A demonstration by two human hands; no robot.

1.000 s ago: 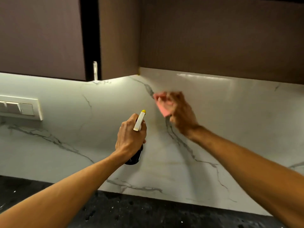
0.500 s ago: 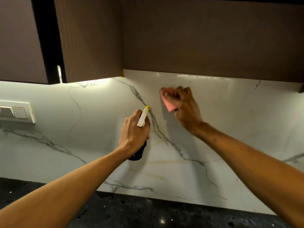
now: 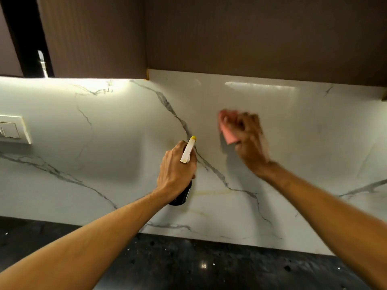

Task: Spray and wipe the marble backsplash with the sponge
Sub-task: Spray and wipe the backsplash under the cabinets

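My left hand (image 3: pixel 176 174) keeps its grip clamped round the spray bottle (image 3: pixel 188 150), nozzle facing the marble backsplash (image 3: pixel 104 143). Right of the grey vein, the pink sponge (image 3: pixel 227 133), clamped in my right hand (image 3: pixel 249 141), has swept further right across the marble. I judge the wiping is well under way.

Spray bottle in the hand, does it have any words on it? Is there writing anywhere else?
Spray bottle: pale marks on its dark body, too small and blurred to read.
Switch plate: no text that can be read.
Nothing else carries writing.
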